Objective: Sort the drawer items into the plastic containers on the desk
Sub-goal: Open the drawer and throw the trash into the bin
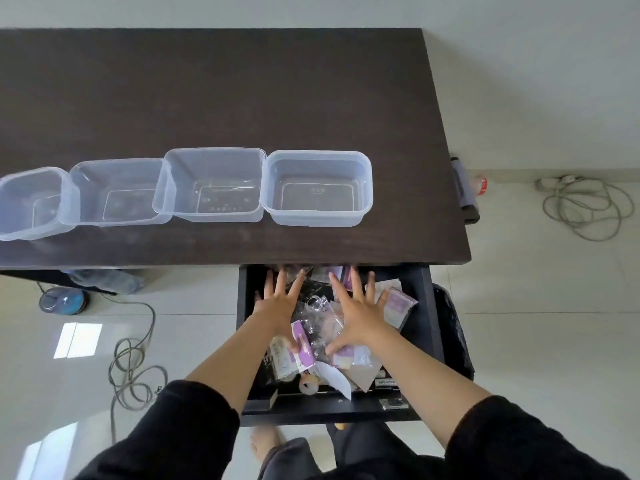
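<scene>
The black drawer is pulled out below the desk's front edge. It holds a jumble of small items: purple-and-white packets, clear plastic bags, papers and a small roll. My left hand hovers flat over the drawer's left side with fingers spread. My right hand lies spread over the pile, its thumb touching a packet. Neither hand holds anything. Several clear plastic containers stand in a row on the dark desk; the nearest is just above the drawer, another to its left.
Further containers continue left to the frame edge. Cables lie coiled on the white tiled floor at left, another cable at right. A blue round object sits under the desk. My feet show below the drawer.
</scene>
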